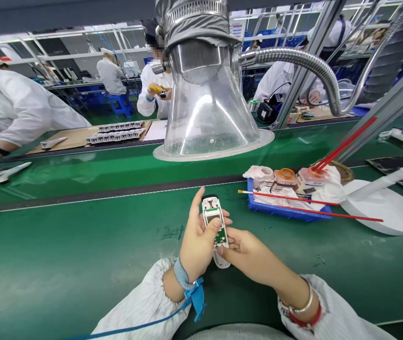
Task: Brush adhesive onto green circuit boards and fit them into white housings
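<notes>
A small white device (pixel 215 222) with an open front, showing a green circuit board and a small screen, is held upright over the green mat. My left hand (pixel 197 241) wraps round its left side with the thumb on the board. My right hand (pixel 249 252) pinches its lower right edge. A blue wrist strap with a cord sits on my left wrist.
A clear fume hood (pixel 210 113) on a metal hose hangs just beyond my hands. A blue tray (pixel 282 210) with small jars, cloths and red-handled brushes lies to the right, beside a white fan base (pixel 385 208). Workers in white coats sit across the belt (pixel 81 174).
</notes>
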Tool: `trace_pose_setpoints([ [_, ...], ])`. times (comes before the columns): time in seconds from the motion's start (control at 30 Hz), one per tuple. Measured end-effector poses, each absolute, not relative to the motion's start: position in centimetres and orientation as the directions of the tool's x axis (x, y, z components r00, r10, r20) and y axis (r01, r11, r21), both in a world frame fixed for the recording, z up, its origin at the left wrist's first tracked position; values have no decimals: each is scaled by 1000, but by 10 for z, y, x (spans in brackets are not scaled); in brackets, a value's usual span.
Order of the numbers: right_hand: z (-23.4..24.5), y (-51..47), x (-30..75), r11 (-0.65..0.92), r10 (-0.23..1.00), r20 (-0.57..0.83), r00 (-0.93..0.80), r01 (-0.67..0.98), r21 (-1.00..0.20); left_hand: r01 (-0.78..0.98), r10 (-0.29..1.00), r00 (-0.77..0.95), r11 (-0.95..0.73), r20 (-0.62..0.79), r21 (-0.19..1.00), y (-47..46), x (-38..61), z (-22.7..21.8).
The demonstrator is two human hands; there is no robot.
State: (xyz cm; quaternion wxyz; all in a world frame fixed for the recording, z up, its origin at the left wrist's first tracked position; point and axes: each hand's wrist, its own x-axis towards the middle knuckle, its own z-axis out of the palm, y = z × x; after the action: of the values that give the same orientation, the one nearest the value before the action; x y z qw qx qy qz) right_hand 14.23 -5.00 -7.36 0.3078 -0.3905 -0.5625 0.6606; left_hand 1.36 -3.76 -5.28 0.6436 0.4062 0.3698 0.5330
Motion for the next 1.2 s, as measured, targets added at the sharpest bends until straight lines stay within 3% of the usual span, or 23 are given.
trace_pose_setpoints([
  [0.27, -78, -51, 138, -136, 902, -197, -384, 180, -974, -375, 979, 200, 114, -40, 920, -42, 18, -51],
  [0.6, -78, -45, 139, -160, 870, -192, -454, 110, -981, -389, 976, 211, 142, -62, 910, -36, 11, -52],
  [0.87, -79, -47, 135, -127, 933, -172, -316, 160, -979, -431, 956, 292, 167, -38, 887, -31, 6, -52],
  [1.0, -72, -53, 142, -178, 901, -200, -386, 92, -980, -300, 927, 374, 138, -16, 944, -20, -6, -40],
  [1.2, -66, -59, 142, -177, 889, -129, -440, -69, -982, -218, 951, 298, 156, -87, 963, -22, -9, -31],
])
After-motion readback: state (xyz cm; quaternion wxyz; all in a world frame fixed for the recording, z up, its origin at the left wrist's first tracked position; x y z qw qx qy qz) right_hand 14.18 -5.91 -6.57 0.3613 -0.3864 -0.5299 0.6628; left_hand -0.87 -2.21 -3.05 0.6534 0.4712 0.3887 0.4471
